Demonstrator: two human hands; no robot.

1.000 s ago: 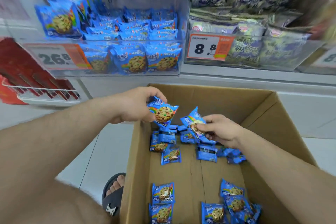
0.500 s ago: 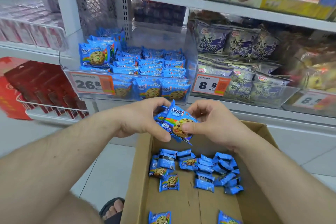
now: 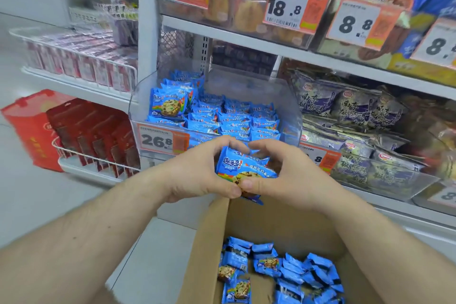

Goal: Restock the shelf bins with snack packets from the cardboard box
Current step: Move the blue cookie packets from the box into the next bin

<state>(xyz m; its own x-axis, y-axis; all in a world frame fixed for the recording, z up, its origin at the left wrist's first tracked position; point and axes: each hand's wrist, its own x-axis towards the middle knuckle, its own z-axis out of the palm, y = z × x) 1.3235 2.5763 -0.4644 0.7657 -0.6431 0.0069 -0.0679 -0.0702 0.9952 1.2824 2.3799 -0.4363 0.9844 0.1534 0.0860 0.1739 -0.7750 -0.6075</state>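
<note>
At frame centre, the left hand (image 3: 197, 175) and right hand (image 3: 283, 175) together hold blue packets (image 3: 243, 170), fingers curled and clamped round them, just below the clear bin (image 3: 288, 106) of matching packets. More lie in the box (image 3: 212, 249), lower centre.

Red boxes (image 3: 98, 140) are standing in a white wire rack (image 3: 98, 168) at far left; purple packets (image 3: 357, 111) are lying right; pastry packs (image 3: 246, 7) are sitting above.
</note>
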